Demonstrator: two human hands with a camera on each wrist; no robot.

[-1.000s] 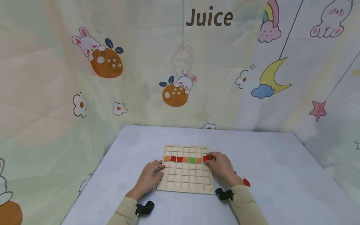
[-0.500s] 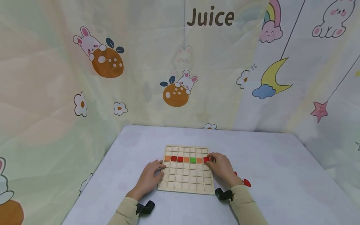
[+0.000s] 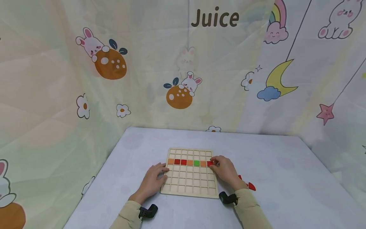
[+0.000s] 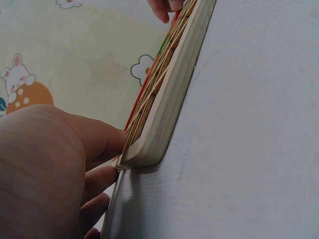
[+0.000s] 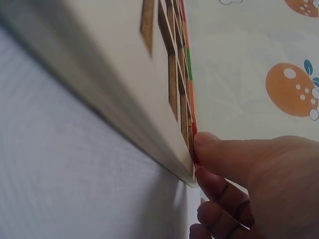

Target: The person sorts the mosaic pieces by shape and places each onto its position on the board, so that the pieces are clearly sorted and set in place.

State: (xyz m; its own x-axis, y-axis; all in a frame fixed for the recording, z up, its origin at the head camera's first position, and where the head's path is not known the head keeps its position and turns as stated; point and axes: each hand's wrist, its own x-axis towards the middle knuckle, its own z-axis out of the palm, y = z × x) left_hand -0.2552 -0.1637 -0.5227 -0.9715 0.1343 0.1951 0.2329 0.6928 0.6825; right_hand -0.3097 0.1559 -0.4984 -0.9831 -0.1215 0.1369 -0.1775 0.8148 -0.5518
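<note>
A square wooden grid board (image 3: 190, 183) lies on the table, with one row of small square tiles across it: orange, red, a green tile (image 3: 196, 163) and more. My right hand (image 3: 227, 171) pinches a red tile (image 3: 209, 163) at the right end of that row. In the right wrist view, the thumb lies on this red tile (image 5: 195, 130), with the fingers bent below it beside the board's edge. My left hand (image 3: 151, 179) rests against the board's left edge. Its thumb and fingertips touch the edge near the corner in the left wrist view.
Red pieces (image 3: 251, 186) lie on the table to the right of the right wrist, partly hidden by it. A white cloth covers the table (image 3: 283, 165). Printed curtains (image 3: 148, 70) stand behind and at the sides. A black wrist camera (image 3: 227, 197) sits on each forearm.
The red tile under my right fingers has shifted slightly toward me and now sits in line with the row. My left hand has stayed at the board's edge.
</note>
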